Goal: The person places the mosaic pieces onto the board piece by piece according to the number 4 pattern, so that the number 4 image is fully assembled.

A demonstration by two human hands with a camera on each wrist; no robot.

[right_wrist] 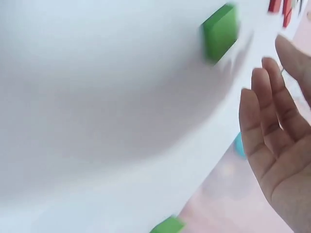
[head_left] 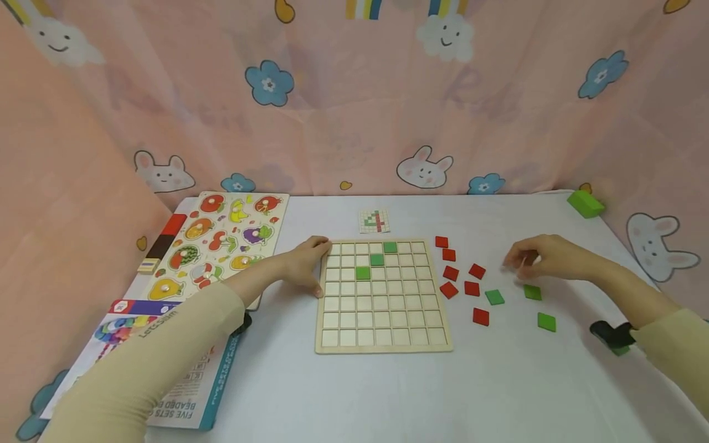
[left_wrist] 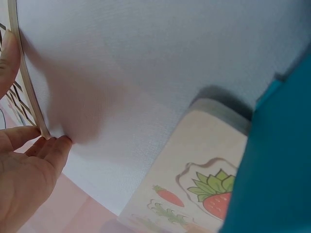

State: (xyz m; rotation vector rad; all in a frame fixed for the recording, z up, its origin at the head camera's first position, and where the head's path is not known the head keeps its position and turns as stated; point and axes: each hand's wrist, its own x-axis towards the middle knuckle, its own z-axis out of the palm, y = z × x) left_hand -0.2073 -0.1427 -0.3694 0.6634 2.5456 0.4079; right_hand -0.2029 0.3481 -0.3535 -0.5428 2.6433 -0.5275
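Note:
A wooden grid board lies on the white table, with three green tiles set in its cells along a rising diagonal. My left hand holds the board's left side, the thumb along the edge and the fingertips at the far corner. Loose red tiles are scattered to the right of the board. Among and beside them lie several green tiles. Over the far green ones hovers my right hand, fingers loosely bent; the right wrist view shows nothing between them.
Behind the board lies a small card with a green and red grid pattern. A fruit puzzle board and a blue-edged box occupy the left side. A green block stands at the back right corner, near the pink curtain.

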